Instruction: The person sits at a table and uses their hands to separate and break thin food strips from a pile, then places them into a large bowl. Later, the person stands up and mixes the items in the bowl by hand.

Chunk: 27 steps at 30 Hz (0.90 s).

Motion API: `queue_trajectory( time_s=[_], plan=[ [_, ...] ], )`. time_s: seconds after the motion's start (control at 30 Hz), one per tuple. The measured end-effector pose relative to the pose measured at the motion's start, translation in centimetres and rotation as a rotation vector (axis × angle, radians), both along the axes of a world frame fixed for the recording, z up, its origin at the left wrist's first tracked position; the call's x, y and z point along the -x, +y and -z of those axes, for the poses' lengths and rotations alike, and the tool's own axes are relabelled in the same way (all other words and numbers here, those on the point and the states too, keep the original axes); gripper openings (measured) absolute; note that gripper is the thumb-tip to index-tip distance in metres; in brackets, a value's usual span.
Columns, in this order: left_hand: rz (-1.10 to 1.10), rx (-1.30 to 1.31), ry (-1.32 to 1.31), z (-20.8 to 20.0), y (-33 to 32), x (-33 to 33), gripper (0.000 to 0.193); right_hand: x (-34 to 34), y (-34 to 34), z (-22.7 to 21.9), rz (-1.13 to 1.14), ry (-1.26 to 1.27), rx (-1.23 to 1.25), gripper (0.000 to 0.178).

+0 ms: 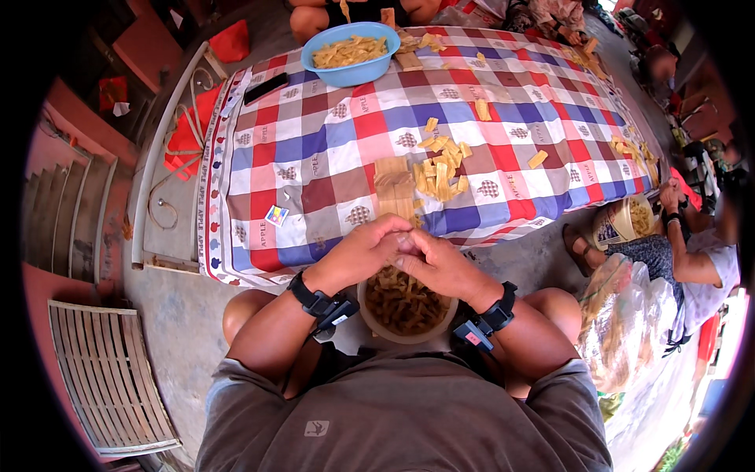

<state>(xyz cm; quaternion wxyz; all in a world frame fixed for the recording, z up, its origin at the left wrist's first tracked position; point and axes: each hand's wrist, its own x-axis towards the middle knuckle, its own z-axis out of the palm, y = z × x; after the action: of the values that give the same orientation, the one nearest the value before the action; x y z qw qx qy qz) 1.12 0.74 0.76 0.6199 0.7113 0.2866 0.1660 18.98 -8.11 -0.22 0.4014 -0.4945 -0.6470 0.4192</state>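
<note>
My left hand (360, 256) and my right hand (444, 266) meet with closed fingers above a round pale tub (409, 339), at the near edge of the table. Whatever they may pinch between them is hidden by the fingers. Inside the tub lie many brownish-yellow strips (405, 303). Just beyond my hands a wooden board (395, 187) rests on the checked tablecloth (307, 185). A loose heap of flat, pale yellow strips (443, 167) lies against the board's right side.
At the far side stands a light blue basin (350, 73) of yellow strips, with a dark phone (267, 88) to its left. A small colourful packet (277, 215) lies left of the board. Other people sit around; one at right has a bucket (617, 223). Plastic bags (625, 315) stand at my right.
</note>
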Motion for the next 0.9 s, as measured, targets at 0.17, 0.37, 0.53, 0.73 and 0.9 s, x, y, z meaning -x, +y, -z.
queue_trajectory(
  time_s=[0.17,0.37,0.53,0.73,0.9],
  plan=[
    [-0.081,-0.175,0.104,0.2,0.5,0.1,0.015,0.1,-0.6,-0.6,0.063,-0.381,-0.156,0.025],
    [-0.141,-0.125,0.176,-0.5,1.2,0.3,0.010,0.1,-0.6,-1.8,0.059,-0.479,-0.219,0.018],
    [-0.217,-0.138,0.094,1.1,2.4,0.6,0.010,-0.4,0.0,-1.0,0.108,-0.455,-0.211,0.019],
    [-0.306,0.193,-0.037,1.6,3.0,-0.6,0.007,-1.7,2.0,0.1,0.179,-0.315,-0.108,0.021],
    [-0.290,0.235,-0.095,1.2,2.8,-0.6,0.006,-1.7,3.3,1.6,0.323,-0.207,-0.074,0.021]
  ],
)
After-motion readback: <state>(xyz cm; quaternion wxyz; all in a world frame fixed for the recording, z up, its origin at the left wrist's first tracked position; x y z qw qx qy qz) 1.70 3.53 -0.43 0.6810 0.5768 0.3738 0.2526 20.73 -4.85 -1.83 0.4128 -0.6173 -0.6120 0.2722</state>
